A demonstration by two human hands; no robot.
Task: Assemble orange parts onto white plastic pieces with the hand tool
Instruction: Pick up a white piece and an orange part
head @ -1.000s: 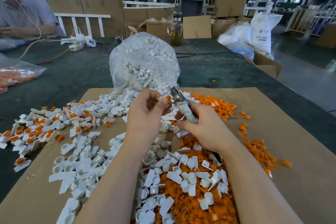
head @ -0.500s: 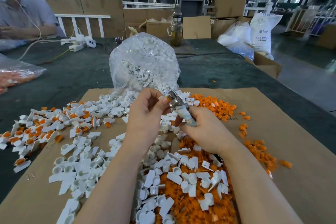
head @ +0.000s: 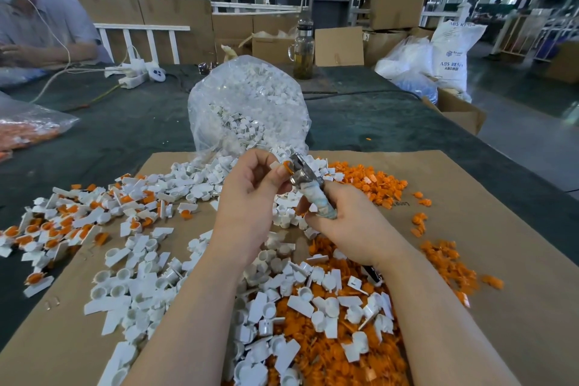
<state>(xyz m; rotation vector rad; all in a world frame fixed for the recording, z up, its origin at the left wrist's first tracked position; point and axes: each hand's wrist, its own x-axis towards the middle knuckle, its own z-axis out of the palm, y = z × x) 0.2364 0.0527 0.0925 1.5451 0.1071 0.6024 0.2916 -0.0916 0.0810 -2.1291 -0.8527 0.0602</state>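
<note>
My right hand grips a hand tool by its tape-wrapped handle, metal head pointing up and left. My left hand pinches a small white plastic piece with an orange part against the tool's head. Loose white pieces cover the brown cardboard sheet below my arms. Loose orange parts lie in a heap to the right and beneath my wrists. White pieces fitted with orange parts lie at the far left.
A clear bag of white pieces stands behind my hands. A bag of orange parts lies at far left. A glass jar, a power strip, cardboard boxes and sacks stand further back. Another person's arm rests at the top left.
Both hands have lifted slightly with the tool. The orange part and white piece have come up onto the tool's head, held there by my left fingers.
</note>
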